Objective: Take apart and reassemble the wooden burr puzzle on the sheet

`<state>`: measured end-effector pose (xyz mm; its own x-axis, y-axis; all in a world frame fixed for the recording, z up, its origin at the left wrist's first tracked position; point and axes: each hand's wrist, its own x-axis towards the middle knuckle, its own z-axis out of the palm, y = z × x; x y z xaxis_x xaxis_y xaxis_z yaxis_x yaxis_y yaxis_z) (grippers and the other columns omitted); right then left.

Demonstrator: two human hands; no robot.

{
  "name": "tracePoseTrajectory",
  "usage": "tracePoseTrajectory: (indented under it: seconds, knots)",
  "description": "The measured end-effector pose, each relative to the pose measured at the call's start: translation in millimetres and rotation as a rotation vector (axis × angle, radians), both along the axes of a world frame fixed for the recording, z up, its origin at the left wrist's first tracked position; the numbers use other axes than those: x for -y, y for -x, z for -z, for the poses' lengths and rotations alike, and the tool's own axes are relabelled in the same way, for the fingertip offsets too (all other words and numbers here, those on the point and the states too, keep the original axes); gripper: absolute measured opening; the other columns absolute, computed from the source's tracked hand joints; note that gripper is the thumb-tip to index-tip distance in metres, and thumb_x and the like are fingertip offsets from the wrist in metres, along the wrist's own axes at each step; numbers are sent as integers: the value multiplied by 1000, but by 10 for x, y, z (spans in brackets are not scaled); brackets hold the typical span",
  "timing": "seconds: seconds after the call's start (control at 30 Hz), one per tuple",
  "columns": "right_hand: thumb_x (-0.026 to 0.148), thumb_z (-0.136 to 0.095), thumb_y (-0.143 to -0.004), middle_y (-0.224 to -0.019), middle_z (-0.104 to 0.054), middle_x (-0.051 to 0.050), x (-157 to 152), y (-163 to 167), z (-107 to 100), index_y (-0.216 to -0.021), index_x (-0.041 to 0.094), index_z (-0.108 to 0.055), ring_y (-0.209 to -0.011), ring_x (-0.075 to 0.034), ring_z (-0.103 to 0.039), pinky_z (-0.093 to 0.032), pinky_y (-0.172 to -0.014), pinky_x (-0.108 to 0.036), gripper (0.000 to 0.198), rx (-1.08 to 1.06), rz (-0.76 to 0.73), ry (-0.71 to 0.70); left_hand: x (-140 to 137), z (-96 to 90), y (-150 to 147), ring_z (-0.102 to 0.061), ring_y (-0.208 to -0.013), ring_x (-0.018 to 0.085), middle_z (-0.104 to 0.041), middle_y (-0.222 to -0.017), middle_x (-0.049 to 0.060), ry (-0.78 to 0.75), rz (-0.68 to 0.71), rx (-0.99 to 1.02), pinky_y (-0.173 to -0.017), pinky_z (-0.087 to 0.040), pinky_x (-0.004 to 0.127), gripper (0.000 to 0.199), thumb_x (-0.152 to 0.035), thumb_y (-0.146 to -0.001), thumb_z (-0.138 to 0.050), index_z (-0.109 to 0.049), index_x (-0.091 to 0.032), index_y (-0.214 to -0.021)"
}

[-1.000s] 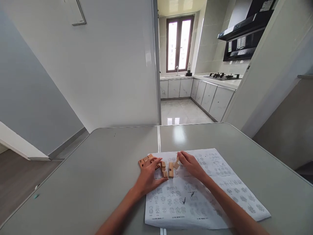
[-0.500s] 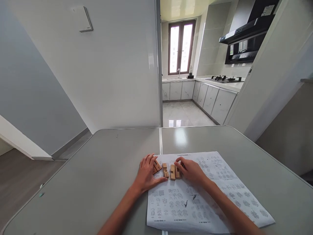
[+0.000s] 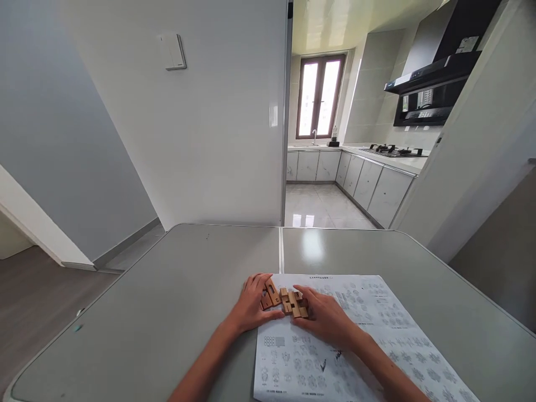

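Observation:
Several small notched wooden puzzle pieces lie side by side on the upper left of a printed instruction sheet (image 3: 310, 340). My left hand (image 3: 253, 304) curves round the redder pieces (image 3: 273, 292), one marked "2", fingers at their far side and thumb stretched along the near side. Paler pieces (image 3: 292, 303) touch one another in the middle. Round the right end of these, my right hand (image 3: 324, 315) is closed, its index finger on the far edge and thumb on the near edge. Its palm side and part of the end piece are hidden.
The grey table (image 3: 201, 296) has a pale seam (image 3: 281, 251) running away from me. Beyond it are a white wall panel (image 3: 218, 139) and an open doorway to a kitchen with a hob (image 3: 393, 151). The sheet shows printed diagrams and pen marks.
The paler pieces, apart before, now sit pressed together. My right hand has gone from pinching a piece at the right to spanning the group. The view has tilted slightly upward and shifted left.

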<state>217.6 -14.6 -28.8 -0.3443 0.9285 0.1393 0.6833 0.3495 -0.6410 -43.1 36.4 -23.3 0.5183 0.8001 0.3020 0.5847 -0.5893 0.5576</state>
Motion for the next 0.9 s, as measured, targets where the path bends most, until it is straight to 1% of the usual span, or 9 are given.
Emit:
tracePoseTrajectory:
  seconds: [0.2,0.3,0.4,0.47,0.57,0.6,0.67,0.77,0.9]
  knots:
    - [35,-69,-90,-118,-70,-6,-22,102,91,-143,30,-50,-95,-27,-69,-52,-84,-41,57,-13,36,-68,-17,-14,39,-43,-139,35,-51,-145,13,112,42,59,-114,-42,54,94,-52,-67,-90,-46,-28,-147]
    - [34,-68,-91,-111,-70,-4,-40,143,156,-140,30,-51,-88,-26,-70,-53,-78,-38,52,-27,72,-95,-6,-42,54,-45,-138,34,-55,-142,12,141,67,83,-114,-43,52,97,-50,-65,-92,-46,-30,-148]
    - [30,-64,-92,-107,-70,-1,-53,160,202,-139,32,-51,-79,-22,-70,-54,-74,-35,49,-78,77,-104,-13,-76,71,-50,-136,34,-58,-140,11,150,42,121,-112,-45,50,97,-50,-62,-93,-48,-30,-147]
    - [27,-60,-93,-109,-70,-1,-57,155,213,-139,33,-50,-74,-19,-68,-54,-74,-35,47,-122,67,-93,-57,-83,88,-54,-132,32,-59,-141,11,157,-31,175,-110,-47,48,83,-52,-71,-86,-52,-30,-143]
    - [26,-59,-93,-112,-70,-1,-64,124,201,-139,32,-50,-72,-17,-65,-54,-78,-36,47,-207,62,-40,-181,-56,125,-62,-125,29,-66,-134,11,185,-240,316,-107,-49,46,52,-55,-91,-64,-59,-25,-133]
    - [27,-59,-93,-112,-70,-1,-68,109,193,-138,31,-51,-72,-17,-64,-55,-78,-36,46,-244,68,-18,-225,-40,138,-65,-122,29,-68,-130,12,199,-322,372,-106,-50,46,48,-56,-93,-59,-61,-22,-128]
    - [32,-59,-94,-109,-71,-3,-81,74,174,-134,28,-54,-74,-17,-63,-55,-74,-34,40,-333,83,12,-293,-9,158,-67,-116,28,-71,-122,13,217,-462,464,-103,-51,44,45,-57,-93,-58,-64,-19,-117]
    - [43,-55,-98,-100,-70,-6,-109,26,153,-126,24,-59,-71,-18,-61,-52,-64,-31,34,-465,81,39,-321,12,161,-69,-112,28,-73,-117,13,215,-516,479,-100,-53,43,43,-57,-92,-57,-64,-19,-112]
    - [60,-51,-98,-83,-66,-3,-139,2,138,-111,21,-63,-62,-17,-56,-48,-58,-30,43,-625,119,114,-290,4,140,-70,-108,28,-74,-114,11,198,-516,466,-95,-54,42,40,-55,-92,-58,-66,-20,-109]
